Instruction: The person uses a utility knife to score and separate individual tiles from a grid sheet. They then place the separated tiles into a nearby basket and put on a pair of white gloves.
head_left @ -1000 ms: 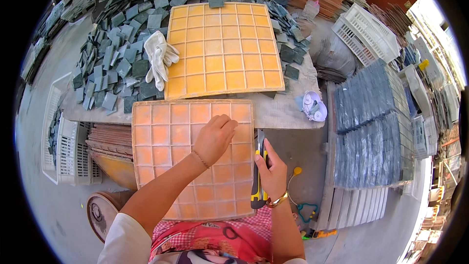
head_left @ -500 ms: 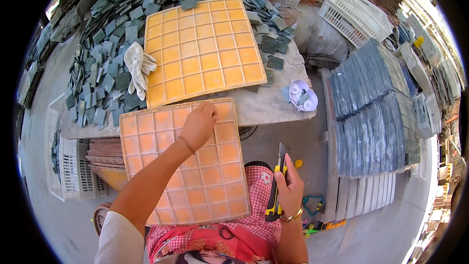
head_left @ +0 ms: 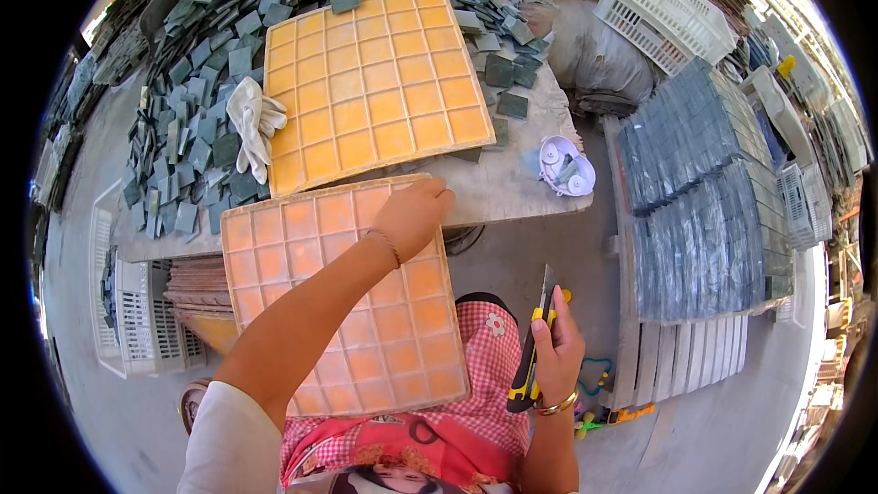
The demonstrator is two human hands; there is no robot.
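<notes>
An orange grid mould tray (head_left: 357, 306) leans across my lap, its top edge resting near the table. My left hand (head_left: 413, 222) is at its upper right corner, fingers bent together; whatever they may pinch cannot be made out. In my right hand (head_left: 560, 357) is a yellow and black utility knife (head_left: 530, 361), blade out and pointing up, held to the right of the tray and apart from it. Beyond, a second, yellow grid mould tray (head_left: 375, 82) lies on the table, with a white glove (head_left: 252, 123) against its left edge.
Loose grey-green tiles (head_left: 197, 128) heap at the table's left and back. A white oval container (head_left: 567, 166) sits at the table's (head_left: 512, 192) right corner. Wrapped tile stacks (head_left: 700, 229) stand on a pallet at right. White crates (head_left: 663, 14) lie behind; another crate (head_left: 146, 311) is at left.
My left hand has moved right and slightly up, from over the orange tray's top cells to its upper right corner. The utility knife has shifted slightly right with my right hand.
</notes>
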